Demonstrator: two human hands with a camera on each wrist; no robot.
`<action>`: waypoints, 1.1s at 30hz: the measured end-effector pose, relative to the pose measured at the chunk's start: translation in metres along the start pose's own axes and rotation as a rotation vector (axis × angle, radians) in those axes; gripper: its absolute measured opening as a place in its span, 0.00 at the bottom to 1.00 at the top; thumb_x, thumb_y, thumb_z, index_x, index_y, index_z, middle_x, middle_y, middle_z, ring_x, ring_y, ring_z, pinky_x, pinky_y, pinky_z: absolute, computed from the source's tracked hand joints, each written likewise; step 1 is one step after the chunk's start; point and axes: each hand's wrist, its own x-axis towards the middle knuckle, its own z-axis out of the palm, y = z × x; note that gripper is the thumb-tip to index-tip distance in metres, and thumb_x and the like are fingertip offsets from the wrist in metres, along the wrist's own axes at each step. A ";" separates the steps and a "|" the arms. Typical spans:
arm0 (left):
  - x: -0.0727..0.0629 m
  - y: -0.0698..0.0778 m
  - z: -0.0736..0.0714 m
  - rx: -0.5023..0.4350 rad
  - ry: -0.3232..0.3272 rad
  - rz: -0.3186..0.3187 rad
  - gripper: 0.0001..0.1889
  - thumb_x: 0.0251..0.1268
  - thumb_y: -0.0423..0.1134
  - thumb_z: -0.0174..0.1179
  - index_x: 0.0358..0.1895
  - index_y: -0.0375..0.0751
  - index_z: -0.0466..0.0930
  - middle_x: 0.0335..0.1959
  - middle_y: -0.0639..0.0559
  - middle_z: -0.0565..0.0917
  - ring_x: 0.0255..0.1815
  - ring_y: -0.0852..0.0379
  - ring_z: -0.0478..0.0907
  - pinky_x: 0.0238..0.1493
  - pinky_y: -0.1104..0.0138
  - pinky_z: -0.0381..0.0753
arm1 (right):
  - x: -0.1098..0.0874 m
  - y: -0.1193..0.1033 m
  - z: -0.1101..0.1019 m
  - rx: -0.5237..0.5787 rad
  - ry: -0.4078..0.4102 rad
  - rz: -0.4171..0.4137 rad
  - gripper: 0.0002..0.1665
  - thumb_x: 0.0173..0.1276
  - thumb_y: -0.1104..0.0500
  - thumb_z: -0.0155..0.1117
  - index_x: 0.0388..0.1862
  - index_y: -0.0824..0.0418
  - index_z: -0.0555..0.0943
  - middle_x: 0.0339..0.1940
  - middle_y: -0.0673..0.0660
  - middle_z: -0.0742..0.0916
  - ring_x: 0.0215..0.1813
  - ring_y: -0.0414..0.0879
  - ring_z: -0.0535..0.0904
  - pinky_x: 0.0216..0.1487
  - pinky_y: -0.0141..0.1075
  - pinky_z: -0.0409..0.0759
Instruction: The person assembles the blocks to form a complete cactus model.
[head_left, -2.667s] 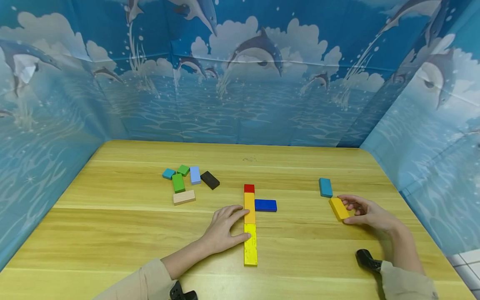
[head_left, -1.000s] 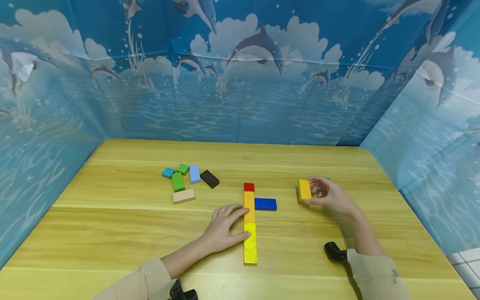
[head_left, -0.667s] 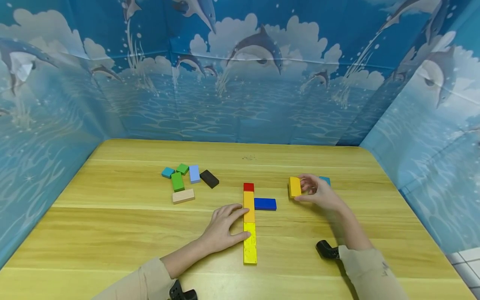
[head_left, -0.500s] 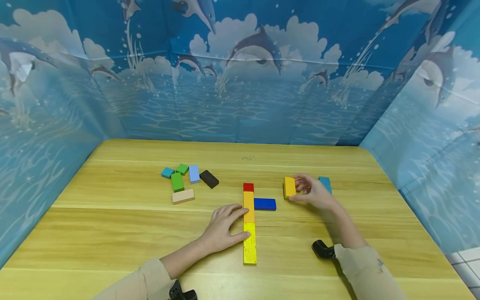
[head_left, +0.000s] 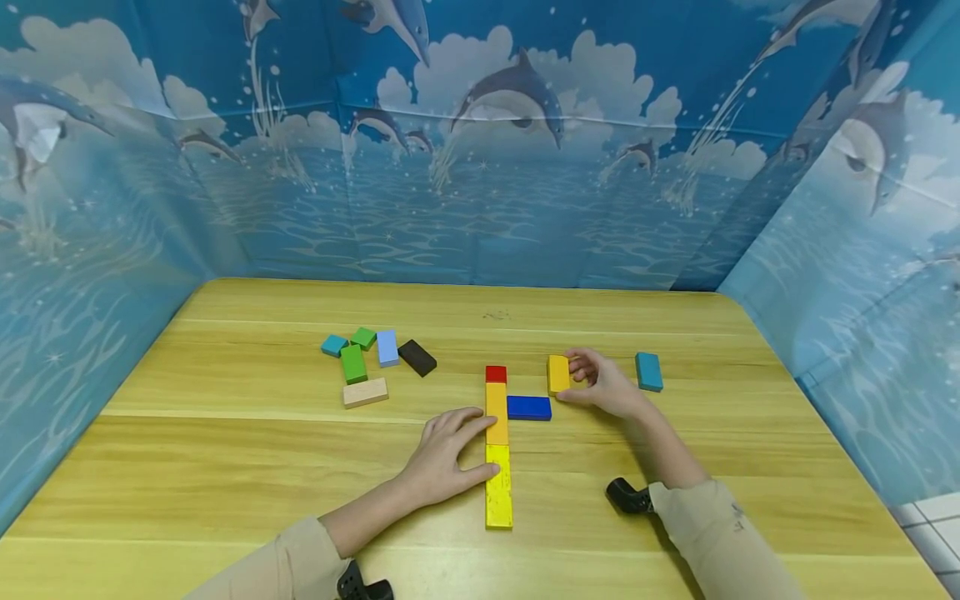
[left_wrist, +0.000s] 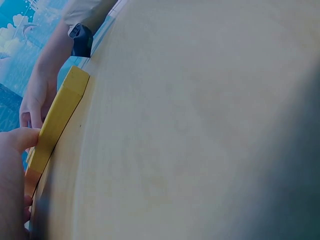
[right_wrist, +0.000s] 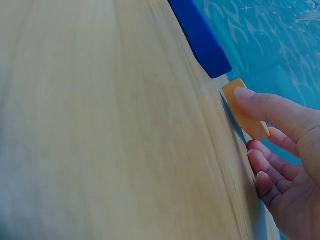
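Observation:
In the head view, a red block point(head_left: 496, 374), an orange block point(head_left: 497, 414) and a long bright yellow block point(head_left: 498, 487) form a straight column. A dark blue block point(head_left: 529, 408) lies crosswise against the orange one's right side. My left hand point(head_left: 448, 467) rests beside the column, its fingers loosely spread; one fingertip touches the orange block and the thumb touches the yellow. My right hand point(head_left: 606, 388) pinches a yellow-orange block point(head_left: 558, 375) between thumb and fingers, behind the dark blue block's right end. Whether that block touches the table is hard to tell.
At the back left lie several loose blocks: teal point(head_left: 334, 346), green point(head_left: 353, 364), light blue point(head_left: 387, 348), black point(head_left: 417, 357) and plain wood point(head_left: 366, 393). Another teal block point(head_left: 649, 372) lies right of my right hand. A dolphin-print curtain point(head_left: 480, 208) borders the wooden table point(head_left: 225, 467).
My right hand has carried the yellow-orange block leftward from beside the right teal block to near the dark blue block. My left hand and the column have stayed put.

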 end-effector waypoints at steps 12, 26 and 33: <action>0.000 0.001 -0.001 0.000 0.001 -0.002 0.30 0.56 0.54 0.58 0.63 0.49 0.68 0.63 0.47 0.67 0.65 0.46 0.59 0.62 0.49 0.53 | 0.002 0.001 0.005 -0.023 -0.013 -0.002 0.38 0.53 0.60 0.71 0.59 0.71 0.66 0.43 0.63 0.75 0.40 0.51 0.68 0.37 0.31 0.69; 0.000 0.001 0.000 -0.004 -0.007 -0.004 0.30 0.56 0.55 0.58 0.63 0.49 0.68 0.63 0.47 0.66 0.65 0.46 0.58 0.62 0.48 0.53 | 0.000 -0.003 0.004 -0.007 -0.046 0.042 0.32 0.62 0.58 0.63 0.61 0.68 0.65 0.46 0.62 0.74 0.42 0.50 0.67 0.41 0.34 0.68; 0.000 0.001 0.000 -0.001 -0.004 -0.005 0.30 0.56 0.54 0.58 0.63 0.49 0.68 0.63 0.47 0.66 0.65 0.47 0.59 0.62 0.49 0.53 | 0.000 -0.004 0.005 -0.015 -0.043 0.035 0.29 0.65 0.60 0.59 0.62 0.69 0.65 0.46 0.62 0.74 0.42 0.50 0.67 0.40 0.33 0.68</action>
